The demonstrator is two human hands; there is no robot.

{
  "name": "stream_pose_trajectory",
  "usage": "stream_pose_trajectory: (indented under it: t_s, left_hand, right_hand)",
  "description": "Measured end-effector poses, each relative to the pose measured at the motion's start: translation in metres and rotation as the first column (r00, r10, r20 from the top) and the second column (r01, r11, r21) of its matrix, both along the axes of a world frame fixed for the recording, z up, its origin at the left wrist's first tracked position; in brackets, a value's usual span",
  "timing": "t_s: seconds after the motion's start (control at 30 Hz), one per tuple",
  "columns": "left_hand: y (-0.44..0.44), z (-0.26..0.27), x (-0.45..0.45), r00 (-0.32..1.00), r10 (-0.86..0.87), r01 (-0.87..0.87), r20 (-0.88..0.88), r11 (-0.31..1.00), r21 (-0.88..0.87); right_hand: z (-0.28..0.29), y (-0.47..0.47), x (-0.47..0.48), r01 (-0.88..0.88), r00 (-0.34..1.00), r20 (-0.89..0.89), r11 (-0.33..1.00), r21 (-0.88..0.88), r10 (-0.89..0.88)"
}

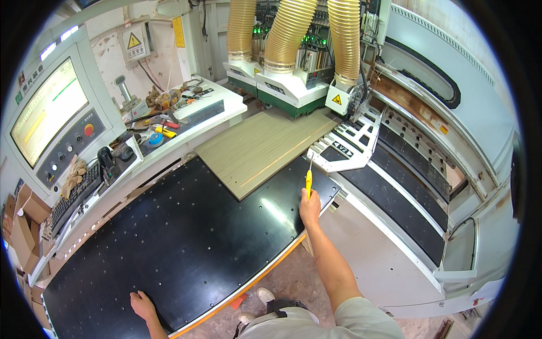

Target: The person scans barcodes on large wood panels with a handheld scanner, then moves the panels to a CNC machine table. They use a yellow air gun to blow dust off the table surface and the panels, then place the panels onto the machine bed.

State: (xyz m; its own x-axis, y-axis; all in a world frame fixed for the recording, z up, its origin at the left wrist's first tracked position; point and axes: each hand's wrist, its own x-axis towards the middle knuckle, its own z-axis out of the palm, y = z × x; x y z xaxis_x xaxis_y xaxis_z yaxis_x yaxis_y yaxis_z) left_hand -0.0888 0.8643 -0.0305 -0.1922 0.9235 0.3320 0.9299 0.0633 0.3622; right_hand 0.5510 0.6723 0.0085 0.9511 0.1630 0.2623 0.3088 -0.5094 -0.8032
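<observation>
My right hand (310, 206) grips a yellow-handled tool (308, 181) with a thin metal shaft, held upright over the table's right edge. The shaft's tip is close to a white slotted metal plate (351, 163) on the machine. At the lower left, my left hand (142, 304) rests on the black air-float table (178, 245) with its fingers curled; its palm side is hidden. Beyond my right hand lies a wood-grain panel (258, 148), its far end beneath the machine's white and green heads (292, 91). A pale strip runs along the panel's right side.
Ribbed yellow hoses (292, 34) rise from the heads. A control console (51, 110) with a lit screen stands left, above a keyboard (76, 199) and work gloves (73, 176). The side bench (211, 91) holds blue tape (156, 139) and a yellow utility knife (165, 132). Black rails (398, 203) extend rightward.
</observation>
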Motion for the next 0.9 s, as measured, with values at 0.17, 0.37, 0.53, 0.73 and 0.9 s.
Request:
stream_pose_trajectory:
  t_s: [0.17, 0.37, 0.53, 0.73, 0.9]
  left_hand:
    - [0.002, -0.004, -0.006, 1.0, 0.001, -0.001, -0.013, 1.0, 0.008]
    - [0.0, -0.001, 0.001, 1.0, 0.005, -0.005, 0.001, 1.0, -0.003]
    - [-0.002, 0.0, 0.001, 1.0, 0.013, -0.013, -0.005, 1.0, 0.005]
    - [-0.002, 0.006, 0.003, 0.999, 0.049, -0.049, 0.002, 0.998, -0.036]
    - [-0.002, 0.006, 0.0, 0.999, 0.033, -0.033, -0.016, 0.999, 0.012]
  right_hand:
    - [0.001, 0.002, -0.002, -0.003, 1.0, 0.003, 1.0, -0.005, 0.003]
    - [-0.002, -0.002, 0.002, 0.009, 1.0, 0.008, 1.0, -0.001, -0.009]
    - [-0.005, 0.001, 0.003, -0.015, 1.0, 0.002, 0.999, 0.029, 0.015]
    - [-0.02, -0.004, 0.005, -0.105, 0.993, 0.06, 0.993, 0.059, 0.102]
    - [-0.015, -0.007, 0.002, -0.154, 0.979, -0.112, 0.979, 0.137, 0.17]
